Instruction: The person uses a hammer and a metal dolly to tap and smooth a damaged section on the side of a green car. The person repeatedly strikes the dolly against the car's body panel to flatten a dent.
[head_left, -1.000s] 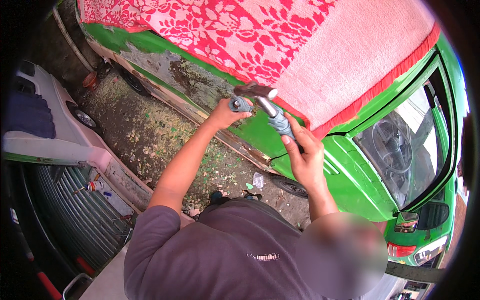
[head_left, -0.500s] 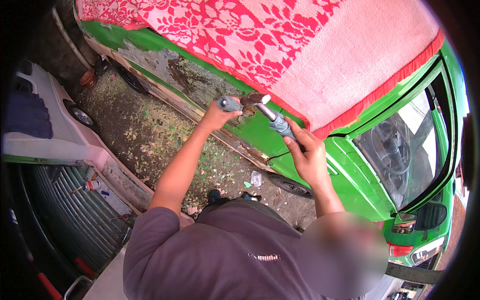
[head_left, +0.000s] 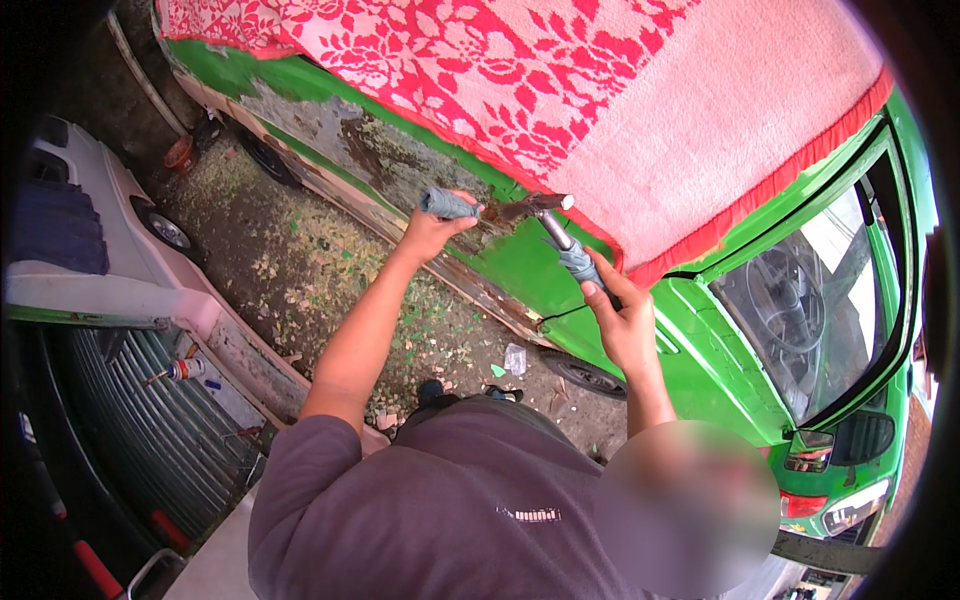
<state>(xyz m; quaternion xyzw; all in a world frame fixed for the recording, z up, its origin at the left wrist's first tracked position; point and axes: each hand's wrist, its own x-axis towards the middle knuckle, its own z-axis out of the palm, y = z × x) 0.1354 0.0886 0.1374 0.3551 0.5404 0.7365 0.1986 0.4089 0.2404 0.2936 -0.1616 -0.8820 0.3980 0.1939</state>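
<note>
Your left hand (head_left: 432, 236) is wrapped round the grey tool (head_left: 447, 204), over the green vehicle's (head_left: 535, 268) patchy side, just below the blanket's (head_left: 710, 130) red edge. Your right hand (head_left: 627, 318) grips the hammer (head_left: 562, 236) by its taped handle, the head near that edge. Whether head and tool touch, I can't tell. A glancing blow could catch your left fingers, so near the head; a loose right grip could dent the panel.
</note>
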